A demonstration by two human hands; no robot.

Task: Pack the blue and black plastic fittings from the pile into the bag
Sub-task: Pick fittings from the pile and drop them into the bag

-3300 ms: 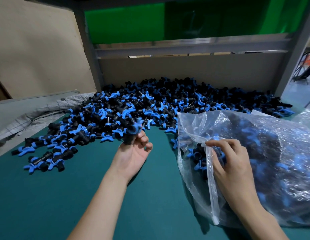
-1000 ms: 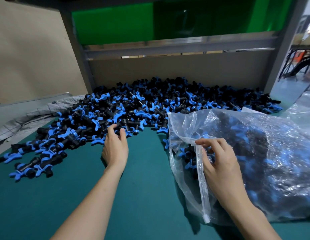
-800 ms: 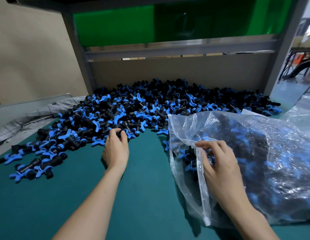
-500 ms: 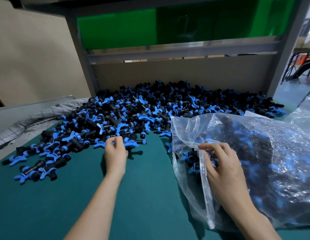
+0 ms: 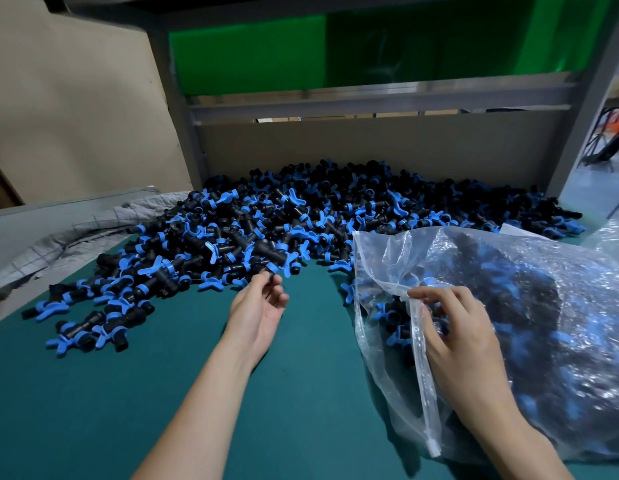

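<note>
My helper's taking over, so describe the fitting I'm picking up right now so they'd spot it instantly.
Start at the big pile of blue and black fittings on the green table. At its near edge, left of the clear bag, the left hand pinches one fitting. Only it is held in a hand; its neighbours lie loose.

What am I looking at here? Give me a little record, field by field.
pile: blue and black fittings heaped on the green table
bag: clear plastic, on its side, already holds many fittings
left hand: palm up, pinches one fitting at the pile's near edge
right hand: grips the edge of the bag's mouth
</note>
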